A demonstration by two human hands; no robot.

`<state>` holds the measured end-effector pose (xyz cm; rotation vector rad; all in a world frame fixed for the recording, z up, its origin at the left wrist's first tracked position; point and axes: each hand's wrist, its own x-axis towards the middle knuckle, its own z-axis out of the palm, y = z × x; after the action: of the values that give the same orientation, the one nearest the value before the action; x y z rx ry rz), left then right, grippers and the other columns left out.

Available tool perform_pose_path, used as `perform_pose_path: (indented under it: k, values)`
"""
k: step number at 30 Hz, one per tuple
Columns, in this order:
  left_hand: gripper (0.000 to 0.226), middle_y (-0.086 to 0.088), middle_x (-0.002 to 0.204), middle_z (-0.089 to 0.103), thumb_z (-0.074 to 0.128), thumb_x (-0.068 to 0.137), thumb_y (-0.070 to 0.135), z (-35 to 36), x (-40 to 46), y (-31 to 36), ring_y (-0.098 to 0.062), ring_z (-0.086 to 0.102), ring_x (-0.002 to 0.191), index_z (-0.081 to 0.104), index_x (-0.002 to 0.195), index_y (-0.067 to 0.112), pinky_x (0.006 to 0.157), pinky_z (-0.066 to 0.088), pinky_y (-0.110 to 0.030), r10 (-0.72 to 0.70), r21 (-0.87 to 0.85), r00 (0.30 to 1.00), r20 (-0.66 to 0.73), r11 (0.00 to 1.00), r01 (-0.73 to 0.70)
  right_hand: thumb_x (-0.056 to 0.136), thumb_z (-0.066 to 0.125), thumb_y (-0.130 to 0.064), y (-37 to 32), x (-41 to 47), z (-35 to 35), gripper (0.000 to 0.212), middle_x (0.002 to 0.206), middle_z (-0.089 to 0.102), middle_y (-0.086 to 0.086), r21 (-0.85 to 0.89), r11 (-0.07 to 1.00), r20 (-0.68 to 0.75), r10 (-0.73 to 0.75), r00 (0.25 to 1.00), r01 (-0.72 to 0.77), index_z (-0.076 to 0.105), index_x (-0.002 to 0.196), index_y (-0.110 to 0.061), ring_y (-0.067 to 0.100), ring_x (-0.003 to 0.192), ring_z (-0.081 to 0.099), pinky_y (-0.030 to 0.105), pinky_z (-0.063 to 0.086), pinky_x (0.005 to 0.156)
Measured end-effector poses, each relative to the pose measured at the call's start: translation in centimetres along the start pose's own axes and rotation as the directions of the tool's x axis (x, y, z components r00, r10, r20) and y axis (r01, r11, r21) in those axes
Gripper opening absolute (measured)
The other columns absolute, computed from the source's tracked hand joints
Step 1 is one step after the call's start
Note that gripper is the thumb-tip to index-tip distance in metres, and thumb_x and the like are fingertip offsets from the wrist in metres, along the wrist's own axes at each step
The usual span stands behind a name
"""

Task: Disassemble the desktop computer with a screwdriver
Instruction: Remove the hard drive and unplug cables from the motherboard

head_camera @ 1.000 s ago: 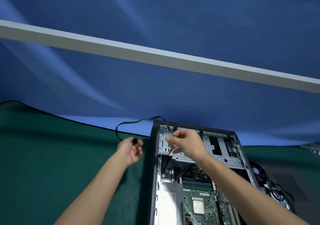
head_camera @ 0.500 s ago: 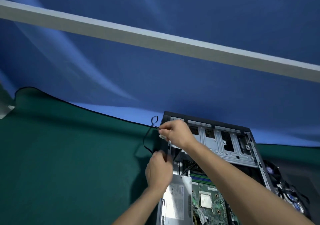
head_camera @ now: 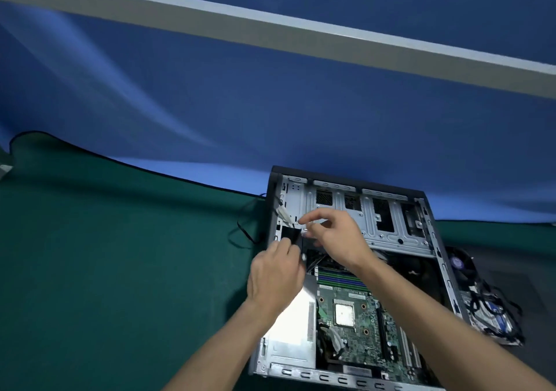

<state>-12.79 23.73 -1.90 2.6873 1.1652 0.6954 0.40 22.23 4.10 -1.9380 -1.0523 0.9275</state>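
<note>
computer case open, lower right of frame on green tabletop | left hand grips black connector | right hand pinches white plug

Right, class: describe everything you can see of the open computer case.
The computer case lies on its side on the green mat, side panel off. It looks like grey sheet metal with a dark outer frame. Bare drive bays fill the far end; nearer sit a green motherboard and a silver power supply. Both hands, left hand and right hand, work at its far left corner.
</note>
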Motion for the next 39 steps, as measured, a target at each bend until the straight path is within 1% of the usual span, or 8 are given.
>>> perform_pose_path:
  k: [4, 9, 15, 20, 23, 30, 34, 39]
  values:
    - [0.022, 0.002, 0.058, 0.053, 0.076, 0.067, 0.016, 0.5, -0.1, 2.3, -0.015, 0.052, 0.049, 0.055, 0.058, 0.016, 0.038, 0.036, -0.024, -0.001, -0.038, 0.999, 0.043, 0.999, 0.003, 0.089, 0.053, -0.004, 3.7, -2.4, -2.5, 0.028, 0.068, 0.069, -0.002, 0.025, 0.998, -0.015, 0.052, 0.999, -0.051, 0.068, 0.076, -0.024, 0.012, 0.061, 0.062, 0.022, 0.048, 0.056]
    - [0.014, 0.000, 0.077, 0.059, 0.052, 0.086, 0.022, 2.7, -0.4, 5.3, -0.018, 0.058, 0.069, 0.061, 0.077, 0.015, 0.054, 0.044, -0.030, -0.064, -0.028, 0.979, 0.193, 0.997, 0.071, 0.086, 0.054, -0.018, 9.0, -4.1, -4.1, 0.021, 0.071, 0.067, -0.010, -0.270, 0.956, -0.030, 0.109, 0.994, -0.113, 0.063, 0.075, -0.033, 0.014, 0.067, 0.064, 0.031, 0.052, 0.067]
    - [0.024, 0.002, 0.082, 0.059, 0.038, 0.090, 0.025, 4.2, -0.2, 6.0, -0.014, 0.055, 0.072, 0.060, 0.087, 0.017, 0.059, 0.049, -0.027, -0.139, 0.050, 0.962, 0.235, 0.990, 0.131, 0.091, 0.053, -0.033, 14.2, -3.3, -4.3, 0.013, 0.068, 0.062, -0.011, -0.383, 0.880, -0.134, 0.247, 0.960, -0.280, 0.063, 0.088, -0.026, 0.014, 0.068, 0.061, 0.028, 0.044, 0.060]
    - [0.021, 0.003, 0.071, 0.058, 0.045, 0.083, 0.022, 4.2, -0.1, 5.8, -0.012, 0.051, 0.061, 0.062, 0.075, 0.015, 0.049, 0.037, -0.023, -0.171, 0.089, 0.961, 0.219, 0.984, 0.155, 0.093, 0.048, -0.046, 16.6, -0.8, -3.6, 0.033, 0.080, 0.052, 0.001, -0.518, 0.752, -0.260, 0.315, 0.913, -0.407, 0.049, 0.086, -0.014, 0.028, 0.080, 0.058, 0.029, 0.035, 0.065]
    - [0.018, 0.005, 0.066, 0.053, 0.047, 0.081, 0.022, 4.3, -0.1, 5.8, -0.010, 0.045, 0.058, 0.059, 0.069, 0.016, 0.046, 0.034, -0.022, -0.176, 0.102, 0.959, 0.224, 0.982, 0.157, 0.095, 0.043, -0.042, 18.0, 0.7, -3.8, 0.042, 0.085, 0.062, 0.007, -0.558, 0.692, -0.291, 0.353, 0.889, -0.458, 0.054, 0.071, -0.009, 0.029, 0.077, 0.057, 0.029, 0.036, 0.066]
    - [0.016, 0.009, 0.066, 0.039, 0.046, 0.083, 0.025, 4.2, 0.2, 5.9, -0.010, 0.043, 0.059, 0.043, 0.068, 0.021, 0.048, 0.034, -0.023, -0.213, 0.127, 0.938, 0.273, 0.975, 0.184, 0.093, 0.032, -0.060, 19.7, 3.0, -4.2, 0.060, 0.106, 0.065, 0.015, -0.565, 0.649, -0.295, 0.416, 0.860, -0.509, 0.061, 0.104, -0.009, 0.033, 0.100, 0.062, 0.031, 0.035, 0.072]
    - [0.017, 0.008, 0.067, 0.039, 0.045, 0.084, 0.024, 4.2, 0.1, 6.0, -0.011, 0.044, 0.060, 0.040, 0.069, 0.020, 0.049, 0.035, -0.024, -0.213, 0.126, 0.937, 0.277, 0.975, 0.184, 0.094, 0.028, -0.061, 20.3, 3.1, -3.9, 0.058, 0.076, 0.061, 0.007, -0.609, 0.647, -0.262, 0.381, 0.887, -0.458, 0.048, 0.071, -0.011, 0.029, 0.081, 0.063, 0.030, 0.036, 0.067]
    - [0.017, 0.007, 0.066, 0.039, 0.047, 0.083, 0.023, 4.2, 0.1, 6.0, -0.012, 0.043, 0.058, 0.039, 0.068, 0.020, 0.049, 0.034, -0.024, -0.203, 0.123, 0.944, 0.261, 0.977, 0.176, 0.095, 0.032, -0.057, 20.5, 3.1, -3.9, 0.054, 0.059, 0.045, 0.002, -0.636, 0.648, -0.246, 0.344, 0.906, -0.419, 0.043, 0.067, -0.013, 0.022, 0.061, 0.048, 0.029, 0.036, 0.064]
